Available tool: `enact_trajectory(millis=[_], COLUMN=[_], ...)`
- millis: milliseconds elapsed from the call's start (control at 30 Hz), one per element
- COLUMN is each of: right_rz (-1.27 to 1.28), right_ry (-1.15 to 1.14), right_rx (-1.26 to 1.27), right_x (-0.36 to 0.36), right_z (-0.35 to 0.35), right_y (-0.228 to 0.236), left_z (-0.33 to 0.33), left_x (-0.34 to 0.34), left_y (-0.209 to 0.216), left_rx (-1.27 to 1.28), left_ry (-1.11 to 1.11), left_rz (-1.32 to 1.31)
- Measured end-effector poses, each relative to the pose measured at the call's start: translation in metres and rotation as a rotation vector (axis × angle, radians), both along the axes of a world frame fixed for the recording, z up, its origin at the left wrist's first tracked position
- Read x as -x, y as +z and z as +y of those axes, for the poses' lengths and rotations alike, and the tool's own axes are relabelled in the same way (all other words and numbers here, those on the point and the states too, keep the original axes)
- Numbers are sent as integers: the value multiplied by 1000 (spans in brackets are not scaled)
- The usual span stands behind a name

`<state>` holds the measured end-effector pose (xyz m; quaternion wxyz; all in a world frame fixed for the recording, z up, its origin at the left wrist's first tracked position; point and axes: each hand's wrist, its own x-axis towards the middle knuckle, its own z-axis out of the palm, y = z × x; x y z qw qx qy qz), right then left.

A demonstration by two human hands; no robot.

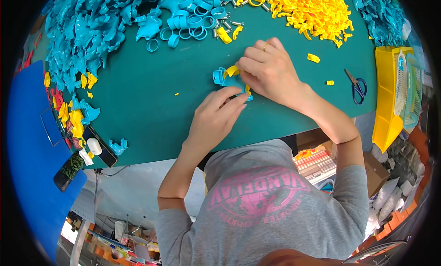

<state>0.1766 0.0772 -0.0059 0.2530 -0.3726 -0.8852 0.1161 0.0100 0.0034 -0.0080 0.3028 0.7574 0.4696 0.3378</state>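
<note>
A blue plastic part (219, 78) with a curved clip-like end lies between my hands over the green table. My right hand (271, 71) comes over it from the right with its fingers closed at a curved yellow plastic piece (232, 71) set against the blue part. My left hand (216, 114) reaches in from below, its fingers bent round the blue part's lower right end. A second bit of yellow shows there between the fingertips. My fingers hide the middle of the part, so I cannot see how the yellow pieces sit in it.
A heap of blue plastic parts (87, 32) fills the back left, with blue rings (195, 22) and small metal pins (225, 23) beside it. Yellow pieces (312, 11) pile up behind. Scissors (357, 86) and a yellow bin (386, 100) are at right; a phone (102, 146) lies front left.
</note>
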Motion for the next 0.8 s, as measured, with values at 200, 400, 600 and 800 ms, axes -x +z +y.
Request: enact_trajectory(millis=[200, 400, 600, 800], right_rz=[-83, 37, 225, 465], right_ry=[-84, -81, -28, 68], right_rx=[-95, 19, 198, 363], right_x=[10, -2, -3, -11], right_z=[-13, -11, -22, 17], right_y=[5, -4, 12, 22], left_z=[7, -5, 9, 15], left_x=[5, 16, 21, 18], left_y=[-10, -10, 2, -2], left_rx=[-99, 174, 1063, 1109], left_ry=[-40, 165, 165, 28], left_rz=[-16, -332, -995, -1217])
